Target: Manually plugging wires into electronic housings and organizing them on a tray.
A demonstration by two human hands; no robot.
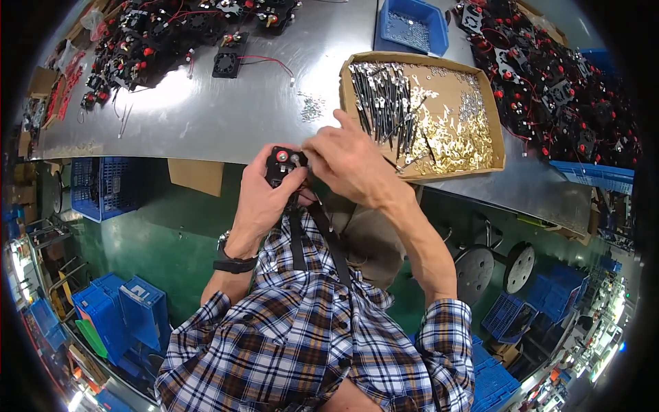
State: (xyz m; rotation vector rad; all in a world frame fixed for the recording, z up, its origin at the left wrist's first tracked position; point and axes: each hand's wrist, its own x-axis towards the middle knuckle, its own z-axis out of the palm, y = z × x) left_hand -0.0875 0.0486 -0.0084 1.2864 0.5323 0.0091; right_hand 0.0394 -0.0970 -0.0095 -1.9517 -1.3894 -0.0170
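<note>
Just off the table's near edge, my left hand [257, 199] grips a small black module [279, 173] with a red round terminal on its upper face. Over the module's right side is my right hand [353, 165], its fingers bent together in a pinch and one finger sticking out. Whatever lies between those fingertips is hidden. Thin leads hang below the module. Beyond my hands, a little pile of small metal parts [313, 108] lies on the metal table [220, 117]. A finished-looking black fan unit [226, 63] with red wires rests farther back.
Right of my hands stands a shallow cardboard tray [439, 84] with black cables and brass and silver terminals. Behind it is a blue bin [443, 41] of small metal parts. Heaps of black modules [141, 51] cover the far left and far right [559, 96]. Blue crates [103, 189] stand below.
</note>
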